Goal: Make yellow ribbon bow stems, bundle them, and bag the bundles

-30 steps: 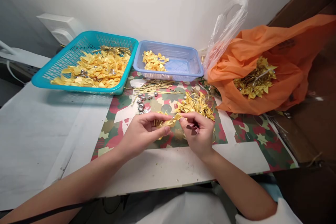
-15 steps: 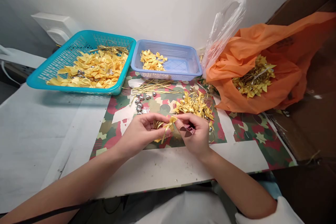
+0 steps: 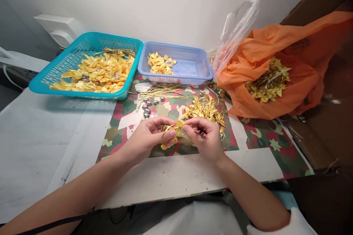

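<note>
Gripped in the left hand point(image 3: 150, 134), thumb against fingers: one small cluster of yellow ribbon bows point(image 3: 179, 124) with gold wires. Right hand point(image 3: 206, 137): thumb and forefinger pinched on the uppermost bow of that cluster; one reddish-brown tool point(image 3: 202, 134), mostly hidden, within the curled fingers. Position: cluster between the two hands, above a camouflage-patterned sheet point(image 3: 112, 132). On the sheet: silver bells point(image 3: 147, 110), loose gold wires point(image 3: 165, 90), one pile of wired yellow bows point(image 3: 205, 108). Behind: teal basket point(image 3: 41, 82), holding yellow bows, bells and wires; periwinkle basket point(image 3: 176, 79) beside it, holding fewer bows. At the right side: orange bag point(image 3: 237, 93), open, wired bows inside.
</note>
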Motion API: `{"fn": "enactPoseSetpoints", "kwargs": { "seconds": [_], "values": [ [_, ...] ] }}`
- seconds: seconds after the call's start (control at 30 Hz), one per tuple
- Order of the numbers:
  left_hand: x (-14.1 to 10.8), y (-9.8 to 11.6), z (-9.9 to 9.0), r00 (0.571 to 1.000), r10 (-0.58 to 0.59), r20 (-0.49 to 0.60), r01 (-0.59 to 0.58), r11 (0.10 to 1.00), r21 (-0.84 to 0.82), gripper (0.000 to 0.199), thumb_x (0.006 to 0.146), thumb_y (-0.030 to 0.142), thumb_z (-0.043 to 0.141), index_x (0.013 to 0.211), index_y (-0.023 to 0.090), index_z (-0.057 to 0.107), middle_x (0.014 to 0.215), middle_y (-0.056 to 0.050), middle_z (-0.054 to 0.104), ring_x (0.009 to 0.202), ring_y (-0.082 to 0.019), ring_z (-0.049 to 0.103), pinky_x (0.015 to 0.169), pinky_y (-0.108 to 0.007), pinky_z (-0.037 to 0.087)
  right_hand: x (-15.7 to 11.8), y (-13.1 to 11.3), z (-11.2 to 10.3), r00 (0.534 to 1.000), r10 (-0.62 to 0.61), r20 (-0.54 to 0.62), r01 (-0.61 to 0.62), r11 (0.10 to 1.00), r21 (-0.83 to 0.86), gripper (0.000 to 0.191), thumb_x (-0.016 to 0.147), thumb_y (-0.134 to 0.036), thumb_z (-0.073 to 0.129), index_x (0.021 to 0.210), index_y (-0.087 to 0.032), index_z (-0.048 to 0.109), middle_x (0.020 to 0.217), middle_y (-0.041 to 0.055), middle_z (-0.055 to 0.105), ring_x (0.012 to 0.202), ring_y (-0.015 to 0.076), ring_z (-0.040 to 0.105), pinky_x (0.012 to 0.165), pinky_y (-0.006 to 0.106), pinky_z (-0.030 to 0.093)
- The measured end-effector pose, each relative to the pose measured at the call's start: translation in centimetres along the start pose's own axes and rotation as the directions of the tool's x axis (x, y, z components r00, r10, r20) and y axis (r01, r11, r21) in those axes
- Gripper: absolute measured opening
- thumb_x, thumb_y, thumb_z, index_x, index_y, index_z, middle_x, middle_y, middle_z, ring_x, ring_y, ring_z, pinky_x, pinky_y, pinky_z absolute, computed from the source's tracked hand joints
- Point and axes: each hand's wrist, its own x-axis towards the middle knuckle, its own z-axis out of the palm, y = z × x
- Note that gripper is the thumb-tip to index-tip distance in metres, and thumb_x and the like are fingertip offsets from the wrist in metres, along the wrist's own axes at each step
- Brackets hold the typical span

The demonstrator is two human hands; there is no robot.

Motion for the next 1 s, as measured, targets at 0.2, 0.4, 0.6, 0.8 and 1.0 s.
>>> {"fn": "enactPoseSetpoints", "kwargs": {
  "seconds": [0.2,0.4,0.6,0.8,1.0],
  "values": [
    [0.0,-0.1,0.0,1.000,0.004,-0.015,-0.004,1.000,0.018,0.032,0.062,0.027,0.089,0.084,0.015,0.070,0.059,0.001,0.066,0.051,-0.007,0.057,0.049,-0.017,0.045,0.0,-0.3,0.0,0.999,0.043,-0.026,-0.043,0.999,-0.005,0.016,0.075,-0.030,0.067,0.064,-0.018,0.065,0.052,-0.0049,0.042,0.048,0.0073,0.033,0.044,0.021,0.029],
    [-0.1,0.5,0.2,0.996,-0.076,-0.042,0.076,0.997,0.004,0.033,0.061,0.031,0.089,0.083,0.015,0.070,0.058,0.001,0.064,0.049,-0.009,0.055,0.045,-0.020,0.043,0.2,-0.1,-0.1,0.991,0.105,0.079,-0.112,0.990,0.090,0.028,0.079,-0.037,0.064,0.060,-0.017,0.055,0.052,-0.0054,0.038,0.049,0.0066,0.032,0.044,0.021,0.027],
    [0.0,0.6,0.1,0.990,-0.140,-0.021,0.140,0.990,-0.019,0.033,0.064,0.034,0.086,0.085,0.015,0.070,0.059,0.001,0.063,0.048,-0.009,0.054,0.045,-0.020,0.043,0.3,-0.1,-0.4,0.978,0.136,0.158,-0.163,0.972,0.170,0.032,0.080,-0.039,0.063,0.059,-0.018,0.050,0.051,-0.0071,0.033,0.046,0.0054,0.026,0.042,0.021,0.022],
    [0.0,1.0,0.4,0.996,-0.044,-0.080,0.035,0.994,-0.107,0.031,0.064,0.037,0.082,0.082,0.015,0.070,0.061,0.002,0.059,0.047,-0.008,0.051,0.042,-0.018,0.043,0.2,-0.2,-0.5,0.993,-0.025,0.113,0.014,0.995,0.095,0.028,0.085,-0.034,0.060,0.063,-0.019,0.053,0.054,-0.0061,0.039,0.047,0.0062,0.031,0.043,0.021,0.025],
    [-0.3,1.2,0.5,0.986,0.086,-0.144,-0.103,0.988,-0.114,0.028,0.068,0.038,0.079,0.083,0.016,0.069,0.062,0.002,0.059,0.050,-0.008,0.051,0.044,-0.018,0.044,0.0,0.5,-1.5,0.740,-0.670,0.064,0.637,0.666,-0.388,0.018,0.092,-0.017,0.051,0.090,-0.023,0.068,0.054,-0.0042,0.052,0.048,0.0097,0.044,0.049,0.026,0.032]
  ]
}}
